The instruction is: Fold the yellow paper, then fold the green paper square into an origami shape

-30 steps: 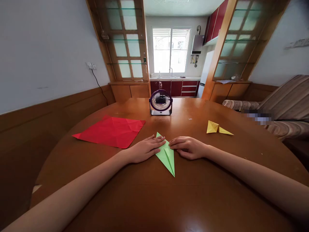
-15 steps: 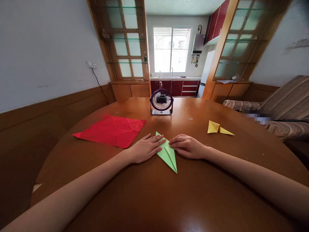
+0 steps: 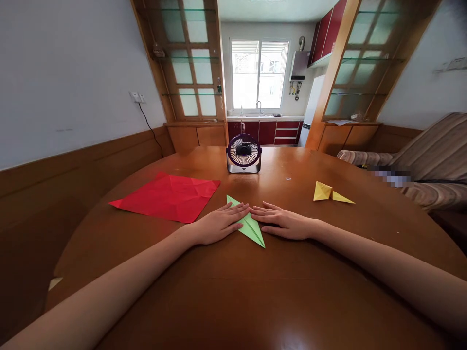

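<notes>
A green sheet of origami paper (image 3: 252,230), folded into a long pointed diamond with a crease line down its near half, lies on the wooden table. My left hand (image 3: 220,223) rests flat across its left side, fingers outstretched. From the right, my right hand (image 3: 280,221) lays its extended fingers on the paper's right edge, the fingertips of both hands nearly meeting. The fingers hide the middle of the paper; its far tip and near tip show.
Left of my hands lies a creased red paper (image 3: 171,197). A folded yellow paper piece (image 3: 323,191) is at the right. Beyond my hands stands a small purple fan (image 3: 244,151) on the round wooden table (image 3: 233,301). A striped sofa (image 3: 434,150) is at the far right.
The green paper has turned and shifted slightly, its far tip moving left and its near tip moving away from me. My right hand's bent fingers have straightened onto the paper.
</notes>
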Tool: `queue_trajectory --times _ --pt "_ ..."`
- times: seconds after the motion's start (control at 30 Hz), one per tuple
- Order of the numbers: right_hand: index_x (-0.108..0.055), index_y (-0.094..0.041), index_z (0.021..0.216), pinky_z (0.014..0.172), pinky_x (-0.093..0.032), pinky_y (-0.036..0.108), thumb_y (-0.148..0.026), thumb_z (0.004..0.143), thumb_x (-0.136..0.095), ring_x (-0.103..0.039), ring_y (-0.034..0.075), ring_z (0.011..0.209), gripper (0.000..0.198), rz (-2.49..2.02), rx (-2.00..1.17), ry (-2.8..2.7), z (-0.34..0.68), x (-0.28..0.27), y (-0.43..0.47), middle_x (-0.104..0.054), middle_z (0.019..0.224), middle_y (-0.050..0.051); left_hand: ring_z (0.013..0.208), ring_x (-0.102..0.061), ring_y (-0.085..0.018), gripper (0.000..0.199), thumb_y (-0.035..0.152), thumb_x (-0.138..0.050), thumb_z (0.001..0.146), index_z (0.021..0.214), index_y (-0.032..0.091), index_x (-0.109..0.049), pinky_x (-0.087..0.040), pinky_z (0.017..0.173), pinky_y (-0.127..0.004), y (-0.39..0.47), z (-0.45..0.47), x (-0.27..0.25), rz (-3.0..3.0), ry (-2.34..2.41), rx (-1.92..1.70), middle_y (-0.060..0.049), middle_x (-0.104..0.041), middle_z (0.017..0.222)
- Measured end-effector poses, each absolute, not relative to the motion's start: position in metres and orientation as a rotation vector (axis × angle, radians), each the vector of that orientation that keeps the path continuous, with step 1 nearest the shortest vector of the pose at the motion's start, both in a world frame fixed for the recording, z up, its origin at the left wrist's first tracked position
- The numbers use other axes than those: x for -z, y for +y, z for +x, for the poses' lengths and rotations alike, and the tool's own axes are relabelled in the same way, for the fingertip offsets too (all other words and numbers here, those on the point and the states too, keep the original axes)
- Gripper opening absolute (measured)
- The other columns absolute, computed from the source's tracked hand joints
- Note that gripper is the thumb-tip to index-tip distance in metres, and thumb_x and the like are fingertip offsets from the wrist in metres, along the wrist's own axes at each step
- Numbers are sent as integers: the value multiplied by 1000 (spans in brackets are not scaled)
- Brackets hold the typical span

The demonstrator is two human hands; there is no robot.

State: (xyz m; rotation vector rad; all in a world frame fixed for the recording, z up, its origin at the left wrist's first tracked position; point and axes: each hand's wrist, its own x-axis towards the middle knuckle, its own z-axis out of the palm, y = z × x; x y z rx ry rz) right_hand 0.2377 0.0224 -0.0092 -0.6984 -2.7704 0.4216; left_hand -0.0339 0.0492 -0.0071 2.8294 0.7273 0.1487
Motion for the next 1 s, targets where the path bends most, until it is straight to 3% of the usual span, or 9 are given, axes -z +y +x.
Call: queue_trajectory --times 0.27,0.63,0.87,1.0 --pt "-23 -28 150 121 -2 53 -33 100 -45 -18 20 147 55 -648 -503 -2791 243 6 20 -29 155 7 148 -10 -19 54 46 -25 103 153 28 -16 -8 121 -39 51 -34 7 2780 739 -104 1 -11 159" --pt "-58 -27 130 120 -19 51 -25 95 -55 -28 20 144 35 -453 -805 -2673 246 -3 17 -52 141 6 147 -13 -19 52 44 -28 103 152 30 -18 -7 122 -39 51 -35 8 2778 700 -166 1 -15 158" --pt "-65 -25 122 119 -20 51 -23 93 -57 -35 20 141 30 -398 -885 -2669 246 -7 16 -58 134 7 148 -11 -19 53 46 -28 103 152 29 -18 -7 122 -40 52 -36 9 2772 717 -154 1 -14 159" --pt "-70 -25 114 120 -20 51 -29 94 -56 -47 21 133 24 -390 -1020 -2617 246 -10 14 -63 128 7 148 -11 -23 60 52 -36 99 152 29 -20 -9 121 -41 51 -38 8 2778 699 -185 -1 -13 159"
